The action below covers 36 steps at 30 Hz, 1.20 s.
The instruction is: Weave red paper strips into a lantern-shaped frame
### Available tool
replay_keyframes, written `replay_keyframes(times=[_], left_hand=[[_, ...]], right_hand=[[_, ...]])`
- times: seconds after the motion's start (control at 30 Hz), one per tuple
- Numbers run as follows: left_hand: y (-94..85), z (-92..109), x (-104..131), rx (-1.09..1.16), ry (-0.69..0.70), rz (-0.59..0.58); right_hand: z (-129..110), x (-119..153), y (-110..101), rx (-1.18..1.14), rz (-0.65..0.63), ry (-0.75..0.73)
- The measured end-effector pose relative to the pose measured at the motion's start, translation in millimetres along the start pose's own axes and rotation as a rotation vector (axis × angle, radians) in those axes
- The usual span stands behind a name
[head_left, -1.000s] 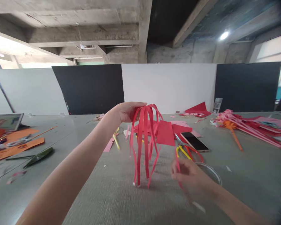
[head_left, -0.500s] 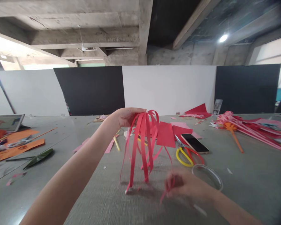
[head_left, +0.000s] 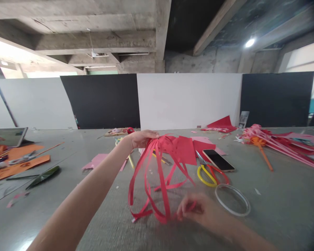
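My left hand [head_left: 144, 138] is closed around the gathered top of a bunch of red paper strips [head_left: 161, 177], just above the table. The strips hang and fan out from the fist, and some of their lower ends bend and curl on the tabletop. My right hand [head_left: 192, 208], smeared by motion, is low and to the right of the bunch, its fingers curled around a red strip end. Behind the bunch lie red paper sheets [head_left: 186, 150]. Scissors [head_left: 206, 174] with one yellow and one red handle rest to the right, beside a phone [head_left: 218, 160].
A roll of clear tape [head_left: 232, 200] lies right of my right hand. Further right is a pink and red paper bundle [head_left: 261, 134] with an orange stick [head_left: 264, 157]. On the left are a green leaf shape [head_left: 44, 176], orange paper [head_left: 28, 165] and a tablet [head_left: 9, 136]. Pink paper [head_left: 96, 161] lies near my left forearm.
My left hand has come down a little with the bunch, so the strips now bend and spread on the table. My right hand has shifted slightly left, still with a red strip end.
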<state>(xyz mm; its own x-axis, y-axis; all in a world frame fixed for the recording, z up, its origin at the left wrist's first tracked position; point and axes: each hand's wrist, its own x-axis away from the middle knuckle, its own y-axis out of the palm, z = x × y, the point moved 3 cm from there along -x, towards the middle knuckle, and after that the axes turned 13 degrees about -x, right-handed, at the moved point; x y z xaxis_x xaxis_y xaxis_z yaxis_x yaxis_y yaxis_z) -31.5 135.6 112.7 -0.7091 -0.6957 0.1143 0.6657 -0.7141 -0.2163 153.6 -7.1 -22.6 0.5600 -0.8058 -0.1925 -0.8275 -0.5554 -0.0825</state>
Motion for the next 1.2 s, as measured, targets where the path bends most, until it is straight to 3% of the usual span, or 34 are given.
replay_keyframes(times=[0.3,0.6,0.9,1.07,1.2], left_hand=[[-24.5,-50.4,-20.5,-0.007,-0.084,-0.027],[-32.4,-55.2,-25.8,-0.025,-0.006,-0.052],[-30.2,-78.9,-29.1,-0.312,-0.139,-0.092],[-33.5,-74.8,-32.4,-0.619,-0.213,0.029],[-23.4,-49.9,-22.7,-0.898,-0.199,0.311]], right_hand=[[8.0,-2.6,1.6,0.092,0.081,0.001],[9.2,-3.2,-6.3,0.172,0.235,-0.144],[21.0,-5.3,-5.9,0.251,0.268,-0.128],[27.9,-6.1,-3.9,0.200,0.251,-0.055],[25.4,-5.8,-2.8,0.166,0.238,-0.019]])
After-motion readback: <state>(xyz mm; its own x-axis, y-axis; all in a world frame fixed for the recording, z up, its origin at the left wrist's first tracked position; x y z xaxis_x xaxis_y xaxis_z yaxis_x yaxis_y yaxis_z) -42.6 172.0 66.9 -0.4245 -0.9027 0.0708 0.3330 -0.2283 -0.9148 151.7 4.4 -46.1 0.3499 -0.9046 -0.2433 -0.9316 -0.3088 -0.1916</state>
